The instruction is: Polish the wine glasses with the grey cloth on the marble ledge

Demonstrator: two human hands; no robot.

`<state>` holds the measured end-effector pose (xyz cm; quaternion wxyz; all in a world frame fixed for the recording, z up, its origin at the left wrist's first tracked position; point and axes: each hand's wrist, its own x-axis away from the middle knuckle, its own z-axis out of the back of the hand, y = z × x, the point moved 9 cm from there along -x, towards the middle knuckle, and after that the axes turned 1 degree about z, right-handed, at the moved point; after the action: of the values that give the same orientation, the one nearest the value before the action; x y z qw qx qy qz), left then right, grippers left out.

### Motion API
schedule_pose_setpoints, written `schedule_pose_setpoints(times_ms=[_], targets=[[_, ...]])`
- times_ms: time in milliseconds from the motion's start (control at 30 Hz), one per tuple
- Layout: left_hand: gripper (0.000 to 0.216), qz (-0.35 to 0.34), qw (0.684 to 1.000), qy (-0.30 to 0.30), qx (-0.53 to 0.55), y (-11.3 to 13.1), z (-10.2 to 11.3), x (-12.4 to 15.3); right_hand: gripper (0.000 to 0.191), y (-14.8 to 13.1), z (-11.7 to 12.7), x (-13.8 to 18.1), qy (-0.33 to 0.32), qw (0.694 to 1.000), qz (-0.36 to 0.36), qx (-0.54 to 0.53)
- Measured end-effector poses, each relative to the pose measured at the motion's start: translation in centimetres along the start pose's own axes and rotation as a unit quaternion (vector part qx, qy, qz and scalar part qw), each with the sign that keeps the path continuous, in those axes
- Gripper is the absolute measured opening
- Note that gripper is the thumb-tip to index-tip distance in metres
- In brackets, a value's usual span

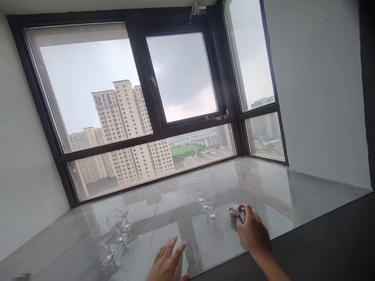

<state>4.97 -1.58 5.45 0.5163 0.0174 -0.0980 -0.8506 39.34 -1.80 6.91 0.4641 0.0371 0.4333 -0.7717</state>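
Note:
My right hand (254, 230) is closed around a bunched grey cloth (235, 212), low over the glossy sill or touching it; I cannot tell which. Fingers apart and holding nothing, my left hand (168, 257) hovers near the sill's front edge. Between the hands and farther back stands a row of clear stemmed glasses, the nearest glass (212, 216) just left of the cloth. To the left of my left hand is a second row of upright stemmed glasses, with its front glass (109, 253) closest to me.
The grey polished stone sill (222, 244) reflects the window. Dark window frames (114, 147) rise behind it, with a handle (152, 80) on the middle pane. White walls (319, 97) close in both sides. The sill's front edge runs diagonally at lower right.

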Motion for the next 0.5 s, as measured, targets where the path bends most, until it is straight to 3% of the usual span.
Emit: schedule_pose_setpoints(times_ms=[100,233,367,500], targets=[[0.071,-0.065,0.995,0.044,0.054,7.8,1.8,-4.8,0.025,-0.2,0.4,0.0,-0.006,1.0,-0.009,0.001],[0.074,-0.091,0.993,0.041,0.069,12.8,1.2,-10.4,0.025,-0.4,0.6,0.0,0.0,1.0,-0.007,0.002],[0.066,-0.084,0.994,0.039,0.055,13.5,0.2,-12.3,0.024,-0.5,0.6,0.0,0.012,1.0,0.008,0.005],[0.064,-0.085,0.993,0.069,0.044,11.0,0.6,-9.7,0.025,0.0,0.1,0.0,-0.003,1.0,0.004,0.0]])
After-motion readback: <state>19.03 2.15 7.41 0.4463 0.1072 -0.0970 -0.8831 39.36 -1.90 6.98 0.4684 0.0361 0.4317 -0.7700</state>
